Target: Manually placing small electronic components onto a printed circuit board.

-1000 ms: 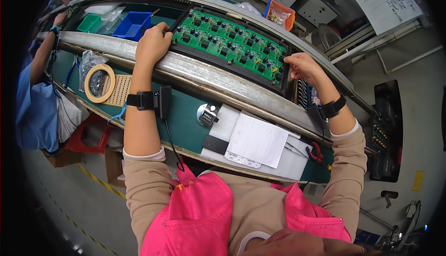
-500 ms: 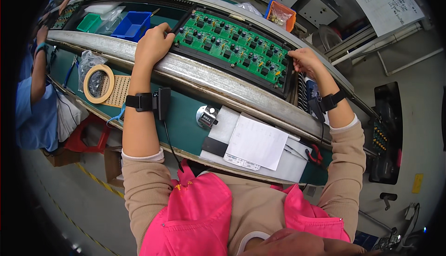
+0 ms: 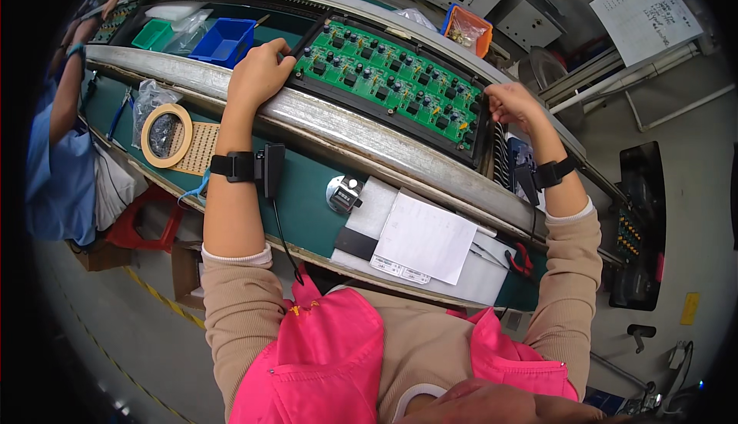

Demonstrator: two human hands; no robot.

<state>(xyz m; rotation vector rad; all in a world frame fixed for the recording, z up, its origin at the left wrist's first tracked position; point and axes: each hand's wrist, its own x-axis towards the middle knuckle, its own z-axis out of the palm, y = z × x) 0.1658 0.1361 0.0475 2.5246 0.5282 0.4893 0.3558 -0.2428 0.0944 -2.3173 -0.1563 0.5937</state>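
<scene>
Grey floor (image 3: 169, 339) lies on the near side of the counter (image 3: 304, 186). Counter: green-topped; metal rail (image 3: 338, 120) runs along its far edge. Black frame (image 3: 427, 136), beyond the rail, lies flat and carries green circuit boards (image 3: 384, 70). White paper (image 3: 427, 236) lies by the counter's near edge; tape roll (image 3: 187, 136), toward its left end; green surface shows between. Left hand (image 3: 263, 74): curled, grasps the frame's left end. Right hand (image 3: 513, 105): fingertips pinch its right end.

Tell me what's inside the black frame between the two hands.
The black frame holds a green circuit board carrying black blocks and small yellow parts, among others. The board's underside and whatever lies beneath are hidden.
</scene>
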